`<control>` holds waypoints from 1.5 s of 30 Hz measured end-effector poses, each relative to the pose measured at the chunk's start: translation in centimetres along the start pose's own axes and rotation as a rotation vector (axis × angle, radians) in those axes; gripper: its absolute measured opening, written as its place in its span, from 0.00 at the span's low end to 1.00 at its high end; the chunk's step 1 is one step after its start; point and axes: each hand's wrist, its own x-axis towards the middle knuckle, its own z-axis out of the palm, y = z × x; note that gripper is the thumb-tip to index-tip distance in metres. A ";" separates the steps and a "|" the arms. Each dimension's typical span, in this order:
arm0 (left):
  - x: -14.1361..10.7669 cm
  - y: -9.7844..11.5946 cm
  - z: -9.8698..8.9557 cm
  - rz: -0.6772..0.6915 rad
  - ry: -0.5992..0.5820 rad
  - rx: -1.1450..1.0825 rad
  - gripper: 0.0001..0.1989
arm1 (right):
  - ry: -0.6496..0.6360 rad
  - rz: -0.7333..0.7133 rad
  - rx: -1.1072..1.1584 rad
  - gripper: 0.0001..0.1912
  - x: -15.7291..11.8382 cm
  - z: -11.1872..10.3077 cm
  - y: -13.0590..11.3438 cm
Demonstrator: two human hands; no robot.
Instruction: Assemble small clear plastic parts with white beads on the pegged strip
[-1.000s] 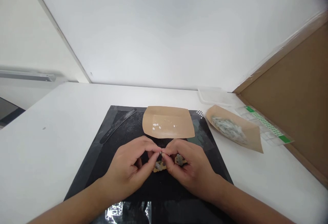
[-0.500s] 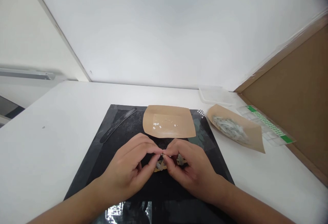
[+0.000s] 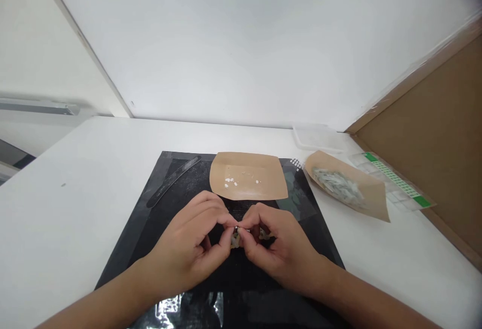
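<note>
My left hand (image 3: 199, 236) and my right hand (image 3: 280, 241) meet fingertip to fingertip over the black mat (image 3: 222, 279). Each pinches with thumb and index finger at a tiny object between them, too small to name. Just below the fingertips, a small pale, translucent piece (image 3: 235, 240) shows, partly covered by the fingers. More of something pale and tan appears behind my right fingers. Beyond the hands lies a brown paper tray (image 3: 259, 176) with several small white bits on it.
A dark curved file (image 3: 173, 182) rests at the mat's upper left. On the right, a brown paper tray (image 3: 372, 201) holds many translucent slivers (image 3: 339, 186). Near it are a clear plastic lid (image 3: 320, 138) and a clear case with a green-edged label (image 3: 397, 179). A brown board stands far right.
The fingertips have shifted slightly, and less of the pale pieces beneath them shows. The whole view has moved a little; both hands keep their pinch.
</note>
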 end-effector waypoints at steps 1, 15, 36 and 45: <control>0.0 0.0 0.0 0.011 0.011 0.019 0.08 | -0.007 0.015 0.015 0.04 0.0 0.0 0.0; -0.2 0.1 0.0 -0.178 -0.044 -0.093 0.08 | -0.106 0.238 0.252 0.09 0.0 0.0 0.0; -0.4 0.4 -0.1 -0.470 -0.115 -0.619 0.09 | -0.175 0.358 0.606 0.18 0.4 -0.8 -0.8; -0.2 0.7 0.0 -0.394 -0.056 -0.513 0.05 | -0.166 0.424 0.621 0.17 0.3 -0.6 -0.8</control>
